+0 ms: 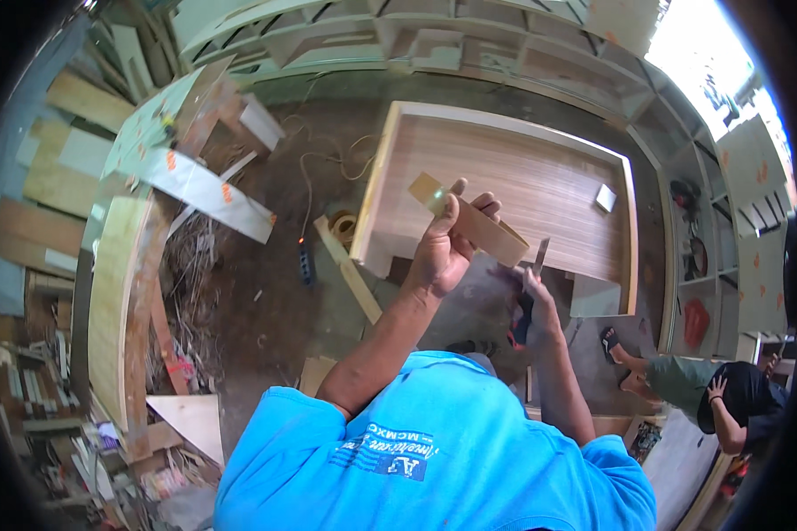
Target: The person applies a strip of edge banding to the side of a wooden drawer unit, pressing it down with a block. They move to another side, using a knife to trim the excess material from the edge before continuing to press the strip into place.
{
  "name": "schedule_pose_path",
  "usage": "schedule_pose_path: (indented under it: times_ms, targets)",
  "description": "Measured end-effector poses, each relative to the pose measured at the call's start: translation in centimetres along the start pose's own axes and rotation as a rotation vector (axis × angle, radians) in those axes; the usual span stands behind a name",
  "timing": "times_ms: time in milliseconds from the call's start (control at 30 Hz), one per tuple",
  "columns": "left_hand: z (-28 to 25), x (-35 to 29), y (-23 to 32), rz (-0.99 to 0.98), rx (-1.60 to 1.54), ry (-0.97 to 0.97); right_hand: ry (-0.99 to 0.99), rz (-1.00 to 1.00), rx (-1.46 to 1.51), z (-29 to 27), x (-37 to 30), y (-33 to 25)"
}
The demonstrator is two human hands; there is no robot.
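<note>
My left hand (452,246) is raised above the near left part of a shallow wood-grain tray-like panel (505,168) with a pale raised rim. Its fingers are closed around a bent, tan edging strip (491,235), one end of which points up left. To the right, my right hand (537,294) grips a tool with a flat metal blade (542,255) standing upward close to the strip's lower end. Blur hides the tool's handle, so its exact kind is unclear. Below that hand is a dark object with a red part (519,323).
A small white block (605,198) lies on the panel. At left stands a workbench (115,301) with boards and scraps around it. A power strip (305,264) and cord lie on the floor. Shelving (531,66) lines the back; another person (726,398) is at lower right.
</note>
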State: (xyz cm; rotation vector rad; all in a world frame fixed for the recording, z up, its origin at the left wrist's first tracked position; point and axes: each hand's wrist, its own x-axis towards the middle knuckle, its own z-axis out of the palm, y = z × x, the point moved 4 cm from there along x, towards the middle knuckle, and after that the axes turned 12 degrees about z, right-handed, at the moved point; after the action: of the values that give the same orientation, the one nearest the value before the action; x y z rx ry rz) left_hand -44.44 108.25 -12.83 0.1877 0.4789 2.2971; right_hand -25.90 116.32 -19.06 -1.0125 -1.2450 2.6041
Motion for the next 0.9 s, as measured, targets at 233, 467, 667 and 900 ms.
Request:
schedule_pose_path:
  times_ms: [233,467,667,900]
  targets:
    - [-6.3,-6.7,11.0,0.02,0.049,-0.01,-0.055,-0.148,0.426,13.2,3.9,0.9]
    - [-15.1,-14.5,13.3,-0.39,0.289,0.029,-0.13,-0.239,0.306,19.5,5.9,-0.1]
    - [-21.4,-15.8,21.5,-0.261,0.624,0.186,-0.084,-0.362,0.077,22.2,7.7,-1.8]
    - [-22.3,-11.4,31.5,0.057,1.044,0.391,-0.254,-0.163,0.028,24.3,11.6,-1.8]
